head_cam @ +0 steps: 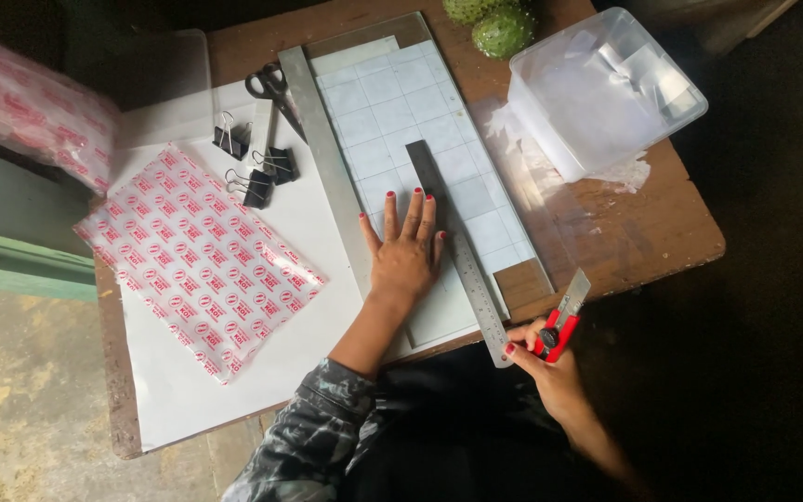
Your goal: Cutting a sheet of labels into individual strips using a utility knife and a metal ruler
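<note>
The left hand [408, 249] lies flat with fingers spread on the gridded sheet [420, 121], pressing just beside the steel ruler [462, 260] that slants across it. At the ruler's near end, off the sheet's edge, the right hand [543, 358] is closed around a red utility knife [561, 321], blade pointing up. Left of the sheet lie binder clips [255, 163], scissors [271, 85] and a red-printed plastic bag [199, 260]; a clear plastic box [601, 88] stands to its right.

left hand [408, 249] lies flat, palm down, fingers spread; right hand [543, 358] is curled in a closed grip.
</note>
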